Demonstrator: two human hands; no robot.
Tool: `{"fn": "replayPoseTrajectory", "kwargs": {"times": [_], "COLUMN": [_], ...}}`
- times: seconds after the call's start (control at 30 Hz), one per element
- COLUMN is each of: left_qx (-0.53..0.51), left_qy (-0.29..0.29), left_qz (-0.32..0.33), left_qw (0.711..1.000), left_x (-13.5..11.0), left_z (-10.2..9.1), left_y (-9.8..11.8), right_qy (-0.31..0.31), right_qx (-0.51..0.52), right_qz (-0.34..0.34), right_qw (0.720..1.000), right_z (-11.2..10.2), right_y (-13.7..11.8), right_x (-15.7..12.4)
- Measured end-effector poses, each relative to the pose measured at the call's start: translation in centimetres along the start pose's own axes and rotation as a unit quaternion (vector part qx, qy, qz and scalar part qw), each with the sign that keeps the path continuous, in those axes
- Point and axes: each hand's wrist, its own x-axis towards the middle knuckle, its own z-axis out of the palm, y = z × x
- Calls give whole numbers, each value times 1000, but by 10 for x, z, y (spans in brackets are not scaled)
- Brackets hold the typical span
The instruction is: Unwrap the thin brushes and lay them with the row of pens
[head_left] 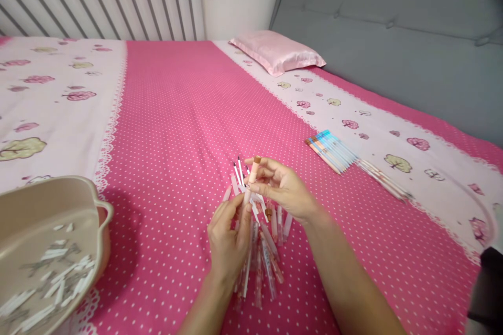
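Both hands are closed on a pen point(253, 171) with a peach barrel and a brown end, tilted with the brown end up. My left hand point(228, 227) pinches its lower part between thumb and fingers. My right hand point(285, 188) grips it higher up, near the middle. Below and around the hands lies a loose pile of pen parts point(267, 261): clear and pink tubes, plus white refills point(238, 170) with dark tips poking out beyond my fingers. Part of the pile is hidden by my hands.
Left, a beige basin point(102, 214) holds several short white and grey pieces. To the right, a row of blue- and brown-ended pens point(332, 152) lies beside a group of slim whitish pens point(385, 180). A pink pillow point(277, 49) rests against the grey headboard point(385, 26); a radiator point(98, 0) stands behind.
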Motion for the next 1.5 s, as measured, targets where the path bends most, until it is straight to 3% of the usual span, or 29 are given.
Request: {"fn": "replayPoseTrajectory", "kwargs": {"times": [0.2,0.4,0.73,0.93,1.1,1.33,1.5], "left_qx": [6,6,2,-1,1,14,24], "left_qy": [7,1,-3,-6,-6,3,21], "left_qz": [7,-2,-7,-17,-19,-1,-48], "left_qw": [1000,1000,1000,1000,1000,1000,998], "left_x": [0,0,0,0,0,1,0], "left_z": [0,-1,-1,-1,-1,-1,-1], "left_y": [1,0,1,2,3,1,2], "right_qy": [23,-42,16,-56,-12,-4,1], "right_qx": [-41,28,-36,21,-24,-46,-64], "right_qz": [-4,-9,-18,-1,-2,-34,-53], "right_qw": [999,999,999,998,1000,998,997], "right_z": [1,-3,-1,-2,-2,-1,2], "right_y": [-3,-4,-3,-5,-1,3,4], "right_x": [0,-2,-2,-3,0,1,1]}}
